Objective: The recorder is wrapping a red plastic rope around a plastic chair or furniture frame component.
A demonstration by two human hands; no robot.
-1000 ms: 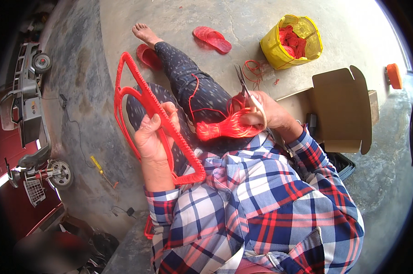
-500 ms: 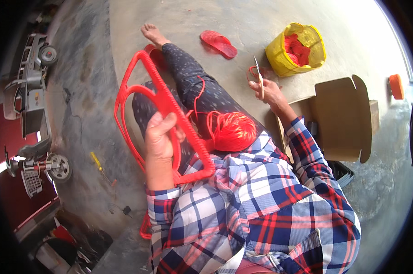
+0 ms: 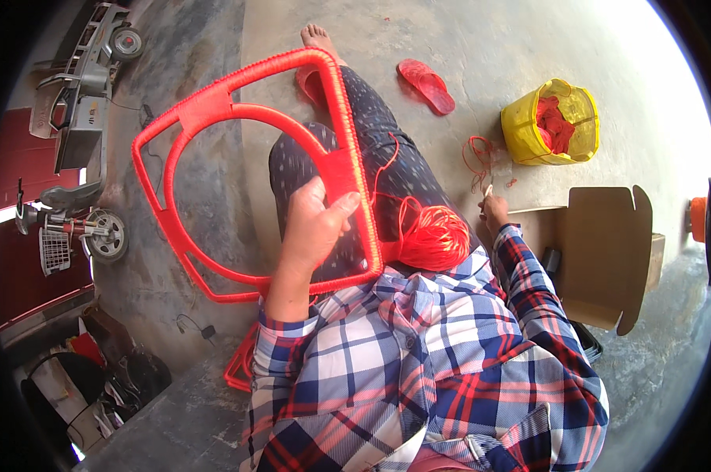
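Observation:
My left hand [image 3: 312, 226] grips a red frame [image 3: 341, 169] wrapped in cord, a squarish outline with a large ring inside it. The frame is held up over my lap, tilted, with my thumb across its right-hand bar. A ball of shiny red cord [image 3: 438, 238] rests on my lap beside the frame, and a loose strand runs from it over my leg. Out to the right, my right hand [image 3: 494, 211] is closed on scissors [image 3: 488, 190], of which only a pale handle and a bit of blade show. Loose red cord [image 3: 475, 161] lies on the floor beyond that hand.
A yellow bucket [image 3: 515, 135] with red pieces inside stands at the far right, near an open cardboard box [image 3: 599, 252]. One red slipper [image 3: 426, 85] lies ahead. Another red frame [image 3: 240, 370] is by my left side. Vehicles, including a grey one [image 3: 84, 110], stand at left.
My left hand has turned the red frame so its ring faces up more openly. My right hand with the scissors has lowered toward the cardboard box. The whole view has shifted.

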